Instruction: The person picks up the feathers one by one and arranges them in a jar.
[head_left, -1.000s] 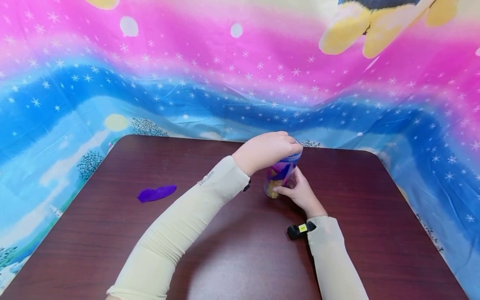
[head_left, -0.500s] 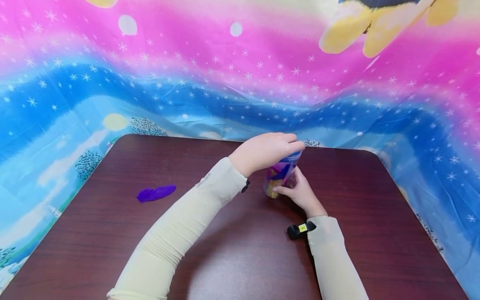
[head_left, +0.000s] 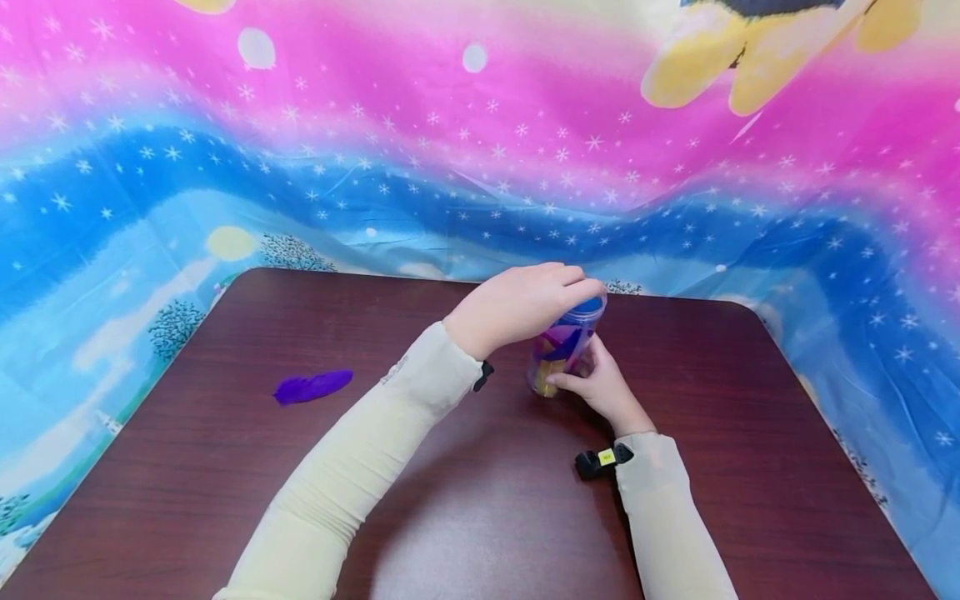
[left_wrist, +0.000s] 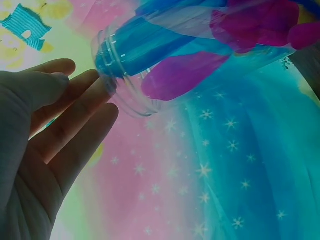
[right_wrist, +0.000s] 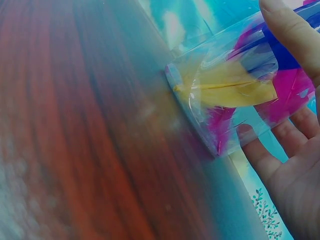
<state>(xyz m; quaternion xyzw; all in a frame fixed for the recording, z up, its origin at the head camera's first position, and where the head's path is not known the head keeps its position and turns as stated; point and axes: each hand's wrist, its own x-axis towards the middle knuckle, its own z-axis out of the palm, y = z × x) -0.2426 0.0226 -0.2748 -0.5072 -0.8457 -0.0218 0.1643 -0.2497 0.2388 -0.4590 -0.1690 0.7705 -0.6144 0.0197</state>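
A clear, tall plastic jar (head_left: 547, 382) with a threaded neck stands upright on the table, with several coloured feathers inside. My right hand (head_left: 606, 390) grips its lower side, thumb and fingers around the wall in the right wrist view. Over the mouth is my left hand (head_left: 517, 307); in the left wrist view its fingers are loosely extended, a fingertip touching a blue feather (left_wrist: 145, 47) at the rim. Magenta feathers (left_wrist: 182, 75) and a yellow feather (right_wrist: 225, 92) show through the wall. One purple feather (head_left: 312, 387) lies apart on the table.
The dark wooden table (head_left: 480, 517) has rounded far corners. Behind it hangs a bright pink and blue cloth (head_left: 420, 108) printed with snowflakes, close to the table's far edge.
My left wrist has shifted slightly left and the fingers have moved at the jar's mouth, showing more of the rim and the blue feather. My right hand and the jar stay put.
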